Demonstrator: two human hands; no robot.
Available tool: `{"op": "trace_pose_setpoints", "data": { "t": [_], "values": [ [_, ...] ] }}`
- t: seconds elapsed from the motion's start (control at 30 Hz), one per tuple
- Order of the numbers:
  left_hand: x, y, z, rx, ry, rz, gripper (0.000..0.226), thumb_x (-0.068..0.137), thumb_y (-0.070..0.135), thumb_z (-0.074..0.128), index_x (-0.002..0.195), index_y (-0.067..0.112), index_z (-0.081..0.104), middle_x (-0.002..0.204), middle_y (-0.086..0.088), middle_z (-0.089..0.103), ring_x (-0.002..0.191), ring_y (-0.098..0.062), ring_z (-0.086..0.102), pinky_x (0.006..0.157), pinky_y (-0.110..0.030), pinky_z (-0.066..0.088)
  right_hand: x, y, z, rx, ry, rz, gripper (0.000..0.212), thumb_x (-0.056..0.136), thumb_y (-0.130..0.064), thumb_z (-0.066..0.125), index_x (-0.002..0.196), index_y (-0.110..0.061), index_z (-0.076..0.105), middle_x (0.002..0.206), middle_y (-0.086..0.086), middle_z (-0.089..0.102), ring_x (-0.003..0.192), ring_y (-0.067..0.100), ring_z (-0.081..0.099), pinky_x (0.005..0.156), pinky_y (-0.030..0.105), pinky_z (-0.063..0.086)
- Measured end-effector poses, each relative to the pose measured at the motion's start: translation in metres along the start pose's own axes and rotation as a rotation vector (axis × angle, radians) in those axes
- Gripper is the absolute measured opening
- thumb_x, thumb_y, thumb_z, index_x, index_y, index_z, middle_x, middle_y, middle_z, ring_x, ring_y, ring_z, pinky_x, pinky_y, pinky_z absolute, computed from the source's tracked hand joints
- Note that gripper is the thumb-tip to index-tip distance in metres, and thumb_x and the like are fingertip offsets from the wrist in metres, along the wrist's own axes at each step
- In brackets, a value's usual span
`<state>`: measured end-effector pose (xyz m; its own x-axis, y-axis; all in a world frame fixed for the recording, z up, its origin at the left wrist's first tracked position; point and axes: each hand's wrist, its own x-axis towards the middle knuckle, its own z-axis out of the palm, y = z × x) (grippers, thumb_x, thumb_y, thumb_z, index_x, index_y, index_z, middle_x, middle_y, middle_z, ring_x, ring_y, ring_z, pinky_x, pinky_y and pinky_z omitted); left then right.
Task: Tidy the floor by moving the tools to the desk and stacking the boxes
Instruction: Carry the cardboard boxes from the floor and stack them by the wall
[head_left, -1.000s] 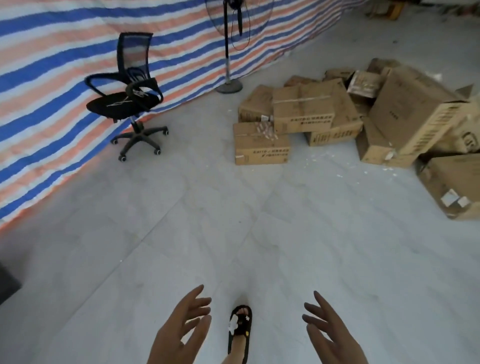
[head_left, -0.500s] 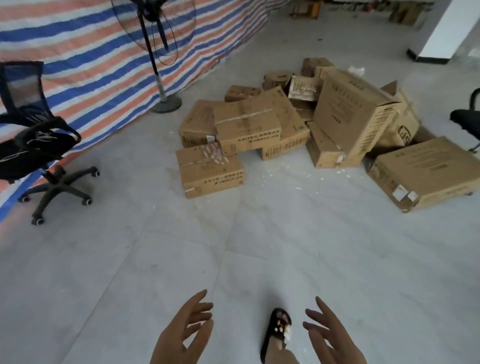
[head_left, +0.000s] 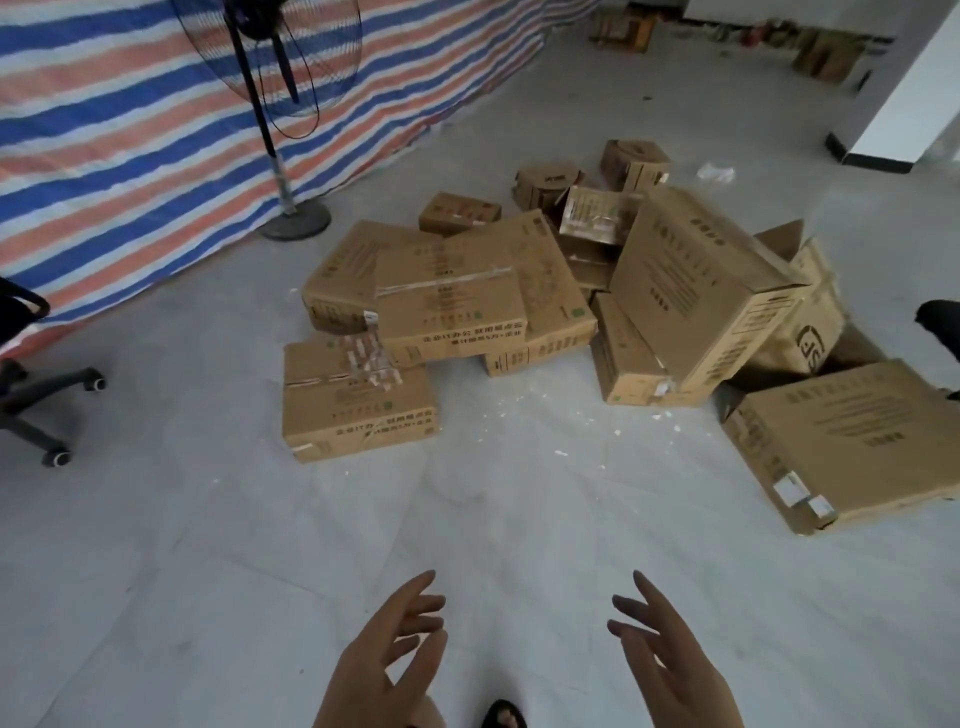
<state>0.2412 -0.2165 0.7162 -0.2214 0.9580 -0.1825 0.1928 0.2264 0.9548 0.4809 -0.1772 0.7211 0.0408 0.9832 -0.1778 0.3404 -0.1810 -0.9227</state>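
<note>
Cardboard boxes lie in a loose heap on the grey floor (head_left: 208, 545), ahead of the person and well apart from both hands. Left hand (head_left: 384, 660) and right hand (head_left: 670, 670) are raised at the bottom of the view, fingers spread and relaxed, palms turned toward each other, holding nothing. The nearest unit is the taped box (head_left: 358, 400), lying flat and alone at the front left of the heap, ahead and slightly left of the left hand; its long axis runs roughly left to right across the view, so its long front face is presented to the person. A second flat box (head_left: 852, 441) lies ahead and to the right, nearer the right hand, with its long axis running diagonally away. Between them, a tall box (head_left: 711, 280) leans tilted on lower boxes, and a wide box (head_left: 452, 306) rests partly over the rear edge of the taped box. Judgement: stacking has not begun, and the taped box is the likeliest first pick, gripped at its two short ends, with the left hand having the shorter reach. No tools or desk can be made out from this view; small items at the far wall are too blurred to identify. A fan (head_left: 270, 62) stands by the striped tarp (head_left: 104, 156), and a chair (head_left: 31, 395) sits at the left edge.
</note>
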Motion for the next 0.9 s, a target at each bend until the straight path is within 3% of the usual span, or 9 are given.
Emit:
{"op": "trace_pose_setpoints", "data": {
  "t": [0.17, 0.3, 0.37, 0.47, 0.57, 0.67, 0.9],
  "values": [
    [0.092, 0.01, 0.017, 0.027, 0.026, -0.046, 0.078, 0.084, -0.002, 0.06, 0.092, 0.075, 0.049, 0.093, 0.029, 0.066, 0.087, 0.001, 0.066, 0.074, -0.006, 0.048, 0.095, -0.007, -0.003, -0.055, -0.033, 0.041, 0.083, 0.083, 0.005, 0.06, 0.091, -0.077, 0.049, 0.091, -0.033, 0.065, 0.08, -0.007, 0.066, 0.069, 0.001, 0.044],
    [0.185, 0.021, 0.038, 0.048, 0.016, -0.063, 0.071, 0.086, 0.0, 0.059, 0.099, 0.069, 0.052, 0.096, 0.027, 0.066, 0.089, 0.0, 0.066, 0.076, -0.009, 0.049, 0.191, -0.015, -0.004, -0.069, -0.021, 0.021, 0.086, 0.083, 0.004, 0.061, 0.094, -0.079, 0.044, 0.093, -0.037, 0.063, 0.082, -0.009, 0.065, 0.07, 0.0, 0.044],
    [0.242, 0.032, 0.046, 0.042, 0.005, -0.051, 0.057, 0.087, 0.004, 0.059, 0.107, 0.057, 0.059, 0.097, 0.029, 0.064, 0.091, 0.0, 0.065, 0.075, -0.007, 0.048, 0.247, -0.022, 0.0, -0.061, -0.016, 0.019, 0.085, 0.084, 0.002, 0.061, 0.093, -0.08, 0.043, 0.094, -0.038, 0.062, 0.082, -0.01, 0.065, 0.069, 0.0, 0.044],
    [0.341, 0.061, 0.047, 0.014, -0.016, -0.04, 0.041, 0.09, 0.011, 0.056, 0.114, 0.044, 0.049, 0.099, 0.024, 0.066, 0.094, 0.005, 0.062, 0.075, -0.007, 0.047, 0.336, -0.042, 0.009, -0.049, -0.017, 0.004, 0.08, 0.086, -0.001, 0.06, 0.094, -0.079, 0.044, 0.095, -0.037, 0.063, 0.083, -0.011, 0.064, 0.068, -0.001, 0.043],
    [0.428, 0.1, 0.044, 0.008, 0.0, -0.01, 0.04, 0.092, 0.011, 0.053, 0.115, 0.043, 0.047, 0.106, 0.016, 0.064, 0.097, 0.004, 0.061, 0.075, -0.009, 0.048, 0.418, -0.077, 0.016, -0.019, -0.012, -0.032, 0.064, 0.087, -0.005, 0.059, 0.109, -0.065, 0.052, 0.098, -0.031, 0.066, 0.085, -0.009, 0.064, 0.068, 0.001, 0.043],
    [0.49, 0.122, 0.047, 0.014, -0.014, -0.016, 0.041, 0.091, 0.01, 0.054, 0.115, 0.043, 0.047, 0.106, 0.013, 0.065, 0.097, 0.002, 0.062, 0.075, -0.01, 0.049, 0.489, -0.102, 0.022, -0.01, -0.054, -0.046, 0.048, 0.089, -0.011, 0.056, 0.122, -0.044, 0.047, 0.103, -0.027, 0.067, 0.091, -0.009, 0.063, 0.07, 0.001, 0.043],
    [0.611, 0.128, 0.055, 0.022, 0.089, -0.12, 0.044, 0.089, 0.005, 0.057, 0.113, 0.041, 0.049, 0.106, 0.008, 0.065, 0.095, 0.002, 0.062, 0.075, -0.009, 0.049, 0.647, -0.132, 0.031, -0.064, -0.171, -0.037, 0.044, 0.092, -0.009, 0.053, 0.126, -0.036, 0.043, 0.113, -0.018, 0.061, 0.09, -0.011, 0.062, 0.067, 0.001, 0.042]
  ]
}}
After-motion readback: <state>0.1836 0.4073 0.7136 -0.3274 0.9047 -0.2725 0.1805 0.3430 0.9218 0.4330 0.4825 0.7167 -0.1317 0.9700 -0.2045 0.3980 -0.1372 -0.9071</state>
